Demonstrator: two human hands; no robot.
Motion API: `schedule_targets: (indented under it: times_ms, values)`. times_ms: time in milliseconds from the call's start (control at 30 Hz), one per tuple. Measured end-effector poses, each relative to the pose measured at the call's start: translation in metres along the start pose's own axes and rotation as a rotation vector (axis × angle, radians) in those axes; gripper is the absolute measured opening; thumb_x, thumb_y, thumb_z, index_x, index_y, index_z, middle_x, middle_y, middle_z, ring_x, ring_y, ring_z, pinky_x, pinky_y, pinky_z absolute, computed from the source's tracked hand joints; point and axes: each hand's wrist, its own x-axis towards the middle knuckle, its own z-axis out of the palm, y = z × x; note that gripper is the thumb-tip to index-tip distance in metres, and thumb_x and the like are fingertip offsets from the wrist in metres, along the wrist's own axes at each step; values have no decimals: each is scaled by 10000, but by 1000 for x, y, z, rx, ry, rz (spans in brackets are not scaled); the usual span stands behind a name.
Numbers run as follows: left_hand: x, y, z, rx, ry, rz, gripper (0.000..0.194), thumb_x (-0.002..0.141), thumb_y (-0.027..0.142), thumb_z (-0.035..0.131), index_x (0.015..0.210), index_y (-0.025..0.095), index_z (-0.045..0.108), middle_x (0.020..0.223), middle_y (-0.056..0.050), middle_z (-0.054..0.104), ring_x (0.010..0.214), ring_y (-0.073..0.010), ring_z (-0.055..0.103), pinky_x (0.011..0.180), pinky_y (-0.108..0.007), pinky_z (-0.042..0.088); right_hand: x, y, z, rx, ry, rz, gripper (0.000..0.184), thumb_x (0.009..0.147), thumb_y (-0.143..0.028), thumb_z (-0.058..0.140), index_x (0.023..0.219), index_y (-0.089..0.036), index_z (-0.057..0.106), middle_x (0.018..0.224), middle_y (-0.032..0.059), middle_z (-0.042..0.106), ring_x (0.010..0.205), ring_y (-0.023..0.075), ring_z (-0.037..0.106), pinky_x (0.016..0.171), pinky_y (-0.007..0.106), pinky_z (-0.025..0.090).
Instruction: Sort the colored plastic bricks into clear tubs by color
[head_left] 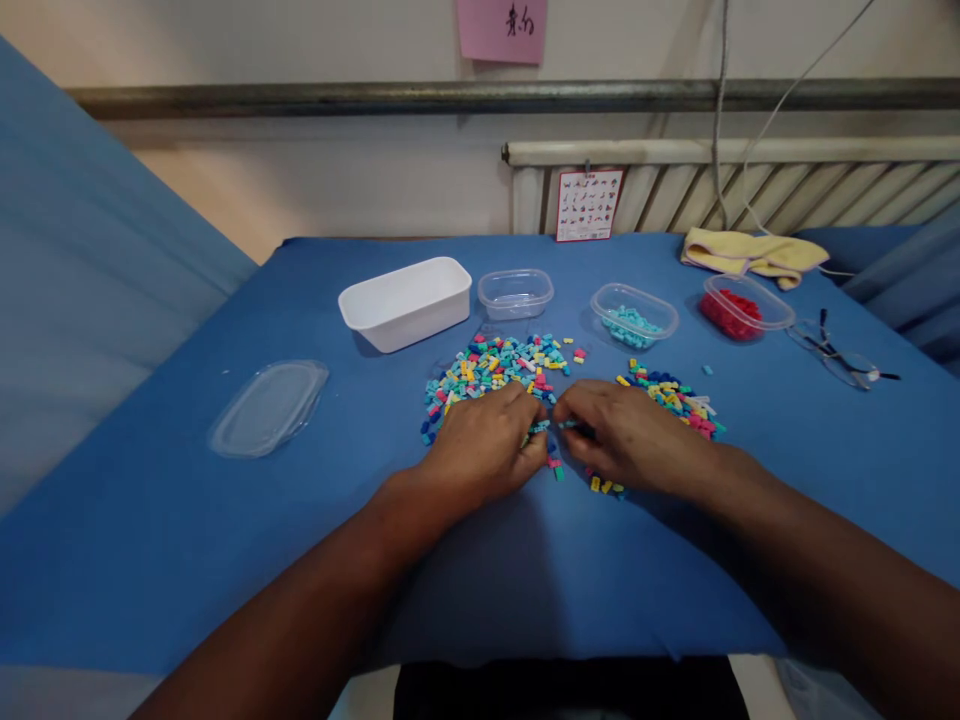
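A scatter of small coloured beads (501,362) lies on the blue cloth in front of me, with a second patch of mixed beads (675,392) to the right. My left hand (487,440) rests palm down at the near edge of the pile, fingers curled and pinched on small turquoise beads. My right hand (630,435) lies beside it, its fingers curled and pinched toward the left hand on something I cannot make out. The fingertips of both hands nearly touch.
Behind the pile stand a white tub (405,302), an empty clear tub (515,292), a clear tub of turquoise beads (634,316) and one of red beads (742,306). A clear lid (268,406) lies left. Glasses (836,352) and a yellow cloth (754,254) lie right.
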Motion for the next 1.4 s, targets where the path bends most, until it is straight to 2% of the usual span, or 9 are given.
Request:
schedule_targets:
  times_ms: [133,267,467,800,1067,1200,1300,1367,1400]
  values:
    - [0,-5,8,-314,186,-5,86,959,255,700,1028,209,721,989,-27,756,888,-188,710,782,-320,550,1,1,5,461,120,163,67,955,-246,691,1016,-219,684,864,7,710,734,158,623,677,292,479]
    - [3,-7,15,-477,337,4,87,994,245,732,1060,203,770,915,-13,758,798,-144,695,758,-288,555,6,2,9,918,227,321,289,892,-414,840,1061,-208,727,900,10,758,755,149,683,694,290,543]
    - [5,-13,22,-369,509,197,151,1055,253,700,1169,189,777,1036,-51,813,958,-159,762,880,-313,613,9,0,9,1191,207,484,422,793,-460,949,1103,-220,792,947,14,798,814,149,759,847,333,623]
    - [2,-11,23,-222,511,231,173,1070,276,666,1179,177,756,1052,-87,788,970,-188,766,860,-341,652,5,-1,19,1373,139,573,475,787,-374,977,1210,-231,812,1006,28,825,891,141,786,913,308,647]
    - [0,-6,15,-163,503,287,157,1080,263,651,1176,195,754,1006,-65,765,911,-169,746,810,-304,638,10,-2,12,1345,172,572,429,702,-384,1024,1054,-220,839,964,20,823,817,147,777,849,326,671]
    - [1,-8,15,-202,528,298,217,1063,229,673,1266,177,729,1072,-85,780,966,-182,760,855,-323,653,10,2,-2,1204,232,551,437,708,-423,1003,1056,-223,832,918,22,827,791,168,786,832,351,668]
    - [1,-9,17,-202,521,295,228,1066,221,659,1280,177,725,1110,-95,795,1007,-192,773,898,-336,659,7,24,-27,867,451,487,391,807,-460,913,1111,-230,825,975,57,845,852,216,802,851,400,663]
    - [0,-8,18,-189,494,325,200,1076,215,633,1240,179,742,1083,-87,801,996,-187,777,893,-325,661,4,50,-45,447,709,456,351,876,-443,836,1151,-225,816,976,72,846,852,244,798,845,430,655]
    - [-1,-6,18,-178,477,351,194,1080,210,620,1220,177,750,1059,-83,801,975,-182,776,870,-313,660,3,64,-53,237,772,455,343,910,-427,788,1179,-215,813,977,83,845,859,261,798,849,447,651]
